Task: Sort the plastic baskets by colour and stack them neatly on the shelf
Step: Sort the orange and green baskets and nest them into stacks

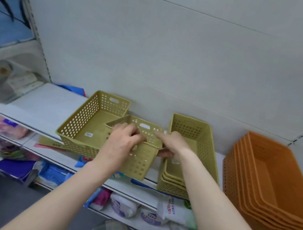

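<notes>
Yellow-green plastic is what I am holding: 1 small basket (138, 150) full of holes, lifted up in front of the white shelf (41, 105). My left hand (121, 143) is curling its fingers over the basket's near rim and gripping it. My right hand (171, 145) is pinching the basket's right edge, with its thumb tucked under.

Left of my small basket, 1 big wide basket (87, 123) of the same colour is sitting on the shelf. Right of my small basket, a stack of yellow-green baskets (185, 158) is sitting, about 4 of them. Farther right of that, a stack of orange baskets (265, 185) is leaning on the shelf.
</notes>
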Action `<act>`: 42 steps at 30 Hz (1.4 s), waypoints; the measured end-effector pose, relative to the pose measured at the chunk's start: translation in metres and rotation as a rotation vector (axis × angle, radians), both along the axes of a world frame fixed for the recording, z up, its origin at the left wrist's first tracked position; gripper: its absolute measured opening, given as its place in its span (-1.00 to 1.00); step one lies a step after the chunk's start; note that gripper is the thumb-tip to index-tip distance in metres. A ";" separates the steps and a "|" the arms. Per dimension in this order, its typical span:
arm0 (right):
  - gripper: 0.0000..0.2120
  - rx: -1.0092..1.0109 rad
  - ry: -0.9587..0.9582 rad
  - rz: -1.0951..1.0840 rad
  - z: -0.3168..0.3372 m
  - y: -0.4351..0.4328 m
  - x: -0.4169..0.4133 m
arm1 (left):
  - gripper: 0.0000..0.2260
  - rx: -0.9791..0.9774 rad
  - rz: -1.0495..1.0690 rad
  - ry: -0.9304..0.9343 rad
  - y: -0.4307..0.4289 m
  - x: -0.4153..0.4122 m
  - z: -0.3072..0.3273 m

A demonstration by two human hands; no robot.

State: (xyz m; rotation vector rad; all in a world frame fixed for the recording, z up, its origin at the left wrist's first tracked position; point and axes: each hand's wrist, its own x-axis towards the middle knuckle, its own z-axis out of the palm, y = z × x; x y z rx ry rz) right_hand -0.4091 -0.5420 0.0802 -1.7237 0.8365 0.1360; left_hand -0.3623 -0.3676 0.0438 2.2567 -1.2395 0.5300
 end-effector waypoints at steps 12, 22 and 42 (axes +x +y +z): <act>-0.71 -0.740 -0.173 -0.176 0.058 -0.043 -0.005 | -0.54 -0.421 0.191 0.677 0.032 -0.001 0.006; -0.75 -0.980 -0.070 -0.227 0.037 -0.125 -0.095 | -0.39 -0.326 0.128 1.566 -0.073 -0.035 -0.025; -0.68 -0.656 0.125 0.044 -0.054 -0.099 -0.053 | -0.64 -0.179 0.115 1.207 -0.075 -0.029 -0.040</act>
